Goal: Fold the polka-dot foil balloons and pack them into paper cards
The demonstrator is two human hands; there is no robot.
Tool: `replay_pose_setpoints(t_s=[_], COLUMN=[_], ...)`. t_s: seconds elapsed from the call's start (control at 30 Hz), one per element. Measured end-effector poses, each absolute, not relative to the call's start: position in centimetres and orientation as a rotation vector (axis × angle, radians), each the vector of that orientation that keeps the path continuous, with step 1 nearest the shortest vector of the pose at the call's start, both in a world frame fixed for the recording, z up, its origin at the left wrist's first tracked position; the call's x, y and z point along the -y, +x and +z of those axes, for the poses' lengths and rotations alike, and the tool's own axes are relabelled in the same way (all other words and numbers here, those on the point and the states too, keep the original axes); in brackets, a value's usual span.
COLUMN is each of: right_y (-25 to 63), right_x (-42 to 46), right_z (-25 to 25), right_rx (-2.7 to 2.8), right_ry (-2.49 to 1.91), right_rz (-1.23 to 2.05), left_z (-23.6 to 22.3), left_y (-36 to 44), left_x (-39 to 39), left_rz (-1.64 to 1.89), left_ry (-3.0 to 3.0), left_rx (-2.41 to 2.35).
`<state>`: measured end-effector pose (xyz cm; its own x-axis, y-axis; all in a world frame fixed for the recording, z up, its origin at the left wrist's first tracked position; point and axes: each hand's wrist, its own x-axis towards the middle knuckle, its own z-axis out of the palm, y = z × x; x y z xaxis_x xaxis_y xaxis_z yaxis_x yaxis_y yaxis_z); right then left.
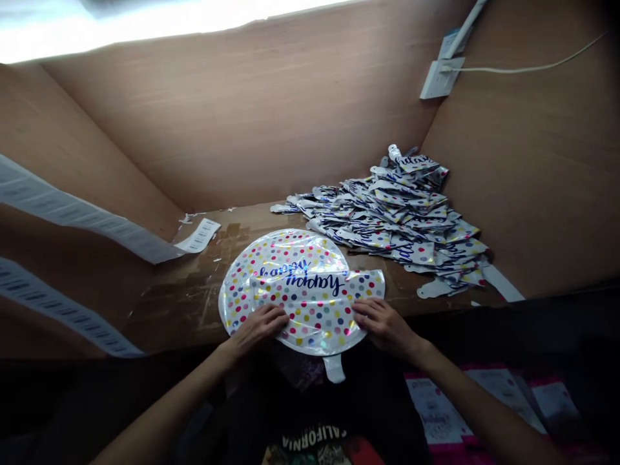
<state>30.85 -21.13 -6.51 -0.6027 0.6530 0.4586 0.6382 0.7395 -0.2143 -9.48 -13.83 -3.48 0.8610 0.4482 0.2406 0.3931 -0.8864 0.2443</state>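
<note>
A flat, uninflated foil balloon (310,316) with coloured polka dots lies at the table's front edge, one dotted layer folded over. Another round dotted foil face (285,245) shows behind and beneath it; I cannot tell whether it is a separate balloon. Blue "happy" lettering appears on both parts. Below the front rim hangs a white tail (334,369). My left hand (261,325) has its fingers closed over the foil at the lower left. At the right edge, my right hand (385,326) grips the foil with fingers on top. Both thumbs are mostly hidden.
A heap of folded dotted balloons (392,219) fills the table's right side. Barcode label strips (87,223) run along the left, one end (198,236) on the cardboard table (169,303). A socket box (442,79) with a cable sits upper right. Pink-edged packets (440,413) lie low right.
</note>
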Motion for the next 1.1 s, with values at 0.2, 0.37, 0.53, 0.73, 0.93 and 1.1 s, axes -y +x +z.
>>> replay_pose_setpoints(t_s=[0.2,0.37,0.53,0.73,0.93,1.1], right_y=[30.7,29.5,29.6,29.8,24.7,23.4], right_x=[19.7,17.6,17.1,18.7,18.0,16.7], right_z=[-8.0,-8.0,-7.3,-6.5,-4.6,-2.1], right_rx=[2.007,2.044,2.099,1.384,0.896,0.764], right_ry=[-1.616,-1.984,-2.068,-1.805,-1.185,-0.939], right_rz=[0.127,-0.056,-0.028,-0.039,1.200,1.570], left_z=[-3.0,-0.1,0.5,2.1,3.4,3.4], left_y=[-9.0,-4.5,3.2,5.3,3.1,1.9], left_x=[10.8,6.5,3.6,3.6,9.0,13.0], left_rz=[0.193,-0.192,-0.163,-0.127,0.582,0.693], left_ry=[2.326,2.326,2.299,2.025,1.365,1.281], left_rx=[-1.346,-1.617,-1.334,-1.026,-0.871,-0.879])
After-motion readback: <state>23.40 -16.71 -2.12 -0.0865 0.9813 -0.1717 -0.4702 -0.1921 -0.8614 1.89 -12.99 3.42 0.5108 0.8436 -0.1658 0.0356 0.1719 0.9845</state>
